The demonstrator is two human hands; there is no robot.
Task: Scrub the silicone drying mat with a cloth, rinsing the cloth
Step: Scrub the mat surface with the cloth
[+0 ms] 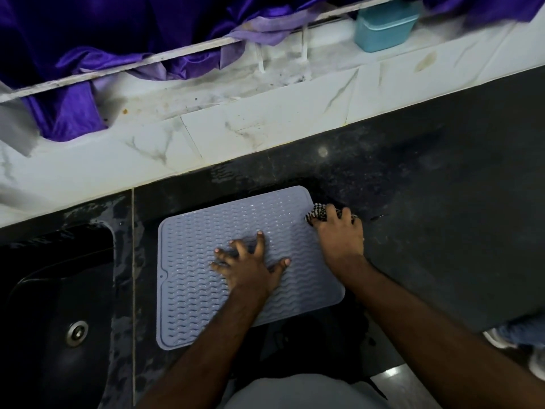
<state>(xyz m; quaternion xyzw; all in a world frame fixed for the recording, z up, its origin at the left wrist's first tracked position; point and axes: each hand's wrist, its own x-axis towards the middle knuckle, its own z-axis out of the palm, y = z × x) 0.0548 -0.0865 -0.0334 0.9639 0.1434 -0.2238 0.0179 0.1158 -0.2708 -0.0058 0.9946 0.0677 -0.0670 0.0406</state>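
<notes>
The left hand's fingers (259, 240) are spread wide and nearly straight, their tips pressed down on the ridged face of the silicone drying mat (191, 261); the thumb is splayed out to the side, also on the mat. The left hand (250, 267) grips nothing — it lies flat near the mat's middle, palm low over the wavy ribs.

The right hand's fingers (331, 212) are curled round a bunched checkered cloth (318, 212), which shows black and white between and ahead of the knuckles. The right hand (339, 234) sits at the mat's far right corner, with the cloth touching the mat's edge and partly lying over the dark bench (442, 216) just beside it. How much of the cloth is tucked under the palm cannot be told.

The mat is pale lilac-grey, rectangular with rounded corners, lying flat on the bench and turned slightly askew to its edge. To its left, set into the bench, is a dark sink (44, 305) with a metal drain (77, 332) in its floor; wet streaks show on the bench between sink and mat. Behind the bench runs a white marbled tile ledge (236, 128), stained in places, with a teal lidded box (383, 28) standing on it and purple fabric (88, 39) hanging over its far side.
</notes>
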